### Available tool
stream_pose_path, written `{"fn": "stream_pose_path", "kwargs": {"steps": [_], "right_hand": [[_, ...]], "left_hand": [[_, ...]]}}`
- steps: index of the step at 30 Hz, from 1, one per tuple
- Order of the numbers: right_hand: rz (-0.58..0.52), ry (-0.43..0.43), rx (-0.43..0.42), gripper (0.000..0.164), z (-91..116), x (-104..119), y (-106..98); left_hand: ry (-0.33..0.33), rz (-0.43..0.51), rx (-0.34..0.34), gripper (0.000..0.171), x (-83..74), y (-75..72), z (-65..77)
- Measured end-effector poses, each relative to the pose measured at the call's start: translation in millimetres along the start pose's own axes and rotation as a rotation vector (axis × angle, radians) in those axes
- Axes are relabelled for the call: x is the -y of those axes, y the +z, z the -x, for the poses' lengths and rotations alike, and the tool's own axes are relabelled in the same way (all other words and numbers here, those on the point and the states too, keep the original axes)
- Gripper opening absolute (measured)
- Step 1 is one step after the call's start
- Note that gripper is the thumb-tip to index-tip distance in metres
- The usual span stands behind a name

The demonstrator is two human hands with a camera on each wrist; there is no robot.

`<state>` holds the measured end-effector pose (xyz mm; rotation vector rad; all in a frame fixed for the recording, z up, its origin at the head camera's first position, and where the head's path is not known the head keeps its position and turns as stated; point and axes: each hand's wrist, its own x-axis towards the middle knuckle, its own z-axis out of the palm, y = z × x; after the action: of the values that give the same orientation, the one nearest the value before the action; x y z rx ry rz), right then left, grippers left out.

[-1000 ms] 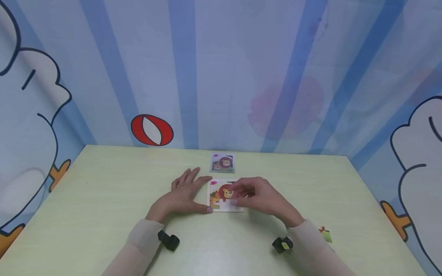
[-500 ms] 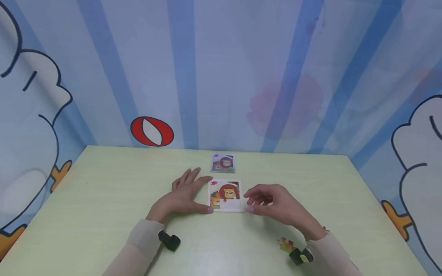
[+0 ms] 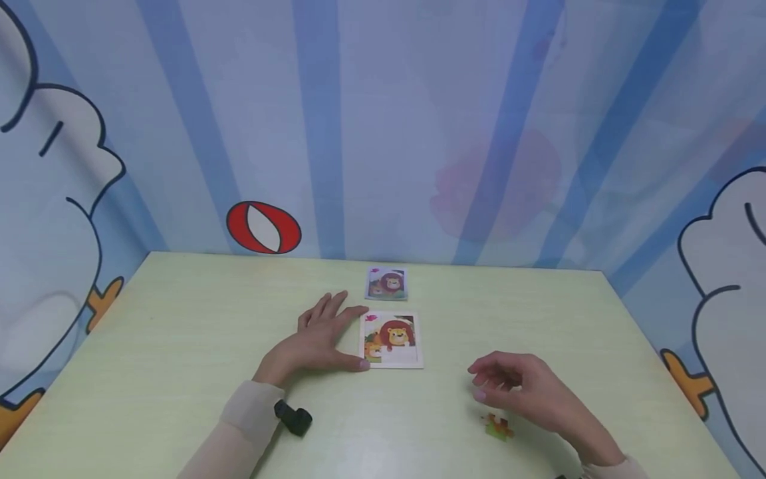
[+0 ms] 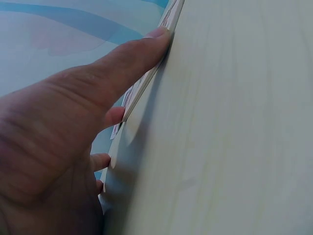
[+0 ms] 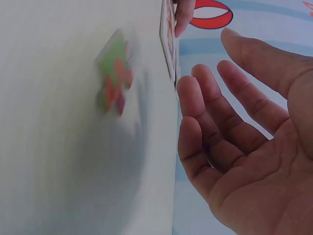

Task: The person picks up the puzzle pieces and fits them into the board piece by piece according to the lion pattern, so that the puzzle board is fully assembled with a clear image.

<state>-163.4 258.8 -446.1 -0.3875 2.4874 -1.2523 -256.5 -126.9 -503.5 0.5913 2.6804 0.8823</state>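
Observation:
A lion jigsaw puzzle in a white frame (image 3: 391, 365) lies mid-table, its picture showing a lion, with a bare white patch at the lower right. My left hand (image 3: 320, 342) steadies it, thumb on the near left corner and index fingertip at the far left corner. In the left wrist view the thumb (image 4: 132, 61) presses on the frame's edge. My right hand (image 3: 526, 389) hovers to the right with loosely bent fingers and holds nothing. Just below it on the table lies a green and orange puzzle piece (image 3: 498, 427), blurred in the right wrist view.
Behind the puzzle lies a small card (image 3: 385, 283) with a matching lion picture. The pale table (image 3: 221, 286) ends at a blue striped cloth backdrop (image 3: 383, 133). A black wrist camera (image 3: 293, 418) sits at the left cuff.
My right hand has drawn back from the puzzle, moving right and toward the near edge, uncovering the lion picture and the loose piece. The left hand has kept its place.

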Motion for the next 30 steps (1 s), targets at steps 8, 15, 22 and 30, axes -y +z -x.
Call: {"fn": "stream_pose_path", "kwargs": {"steps": [8,15,22,30], "right_hand": [[0.031,0.104,-0.004,0.034,22,-22,-9],[0.093,0.118,0.013,0.033,28,-31,-6],[0.121,0.066,0.008,0.029,29,-33,0],[0.180,0.039,-0.007,0.023,29,-31,7]], "left_hand": [[-0.031,-0.013,0.031,0.103,-3.6,-3.9,0.3],[-0.004,0.009,0.007,0.104,-0.8,-2.4,1.1],[0.015,0.013,0.004,0.104,-1.8,-2.2,1.3],[0.003,0.007,0.016,0.104,-3.5,-4.4,2.3]]}}
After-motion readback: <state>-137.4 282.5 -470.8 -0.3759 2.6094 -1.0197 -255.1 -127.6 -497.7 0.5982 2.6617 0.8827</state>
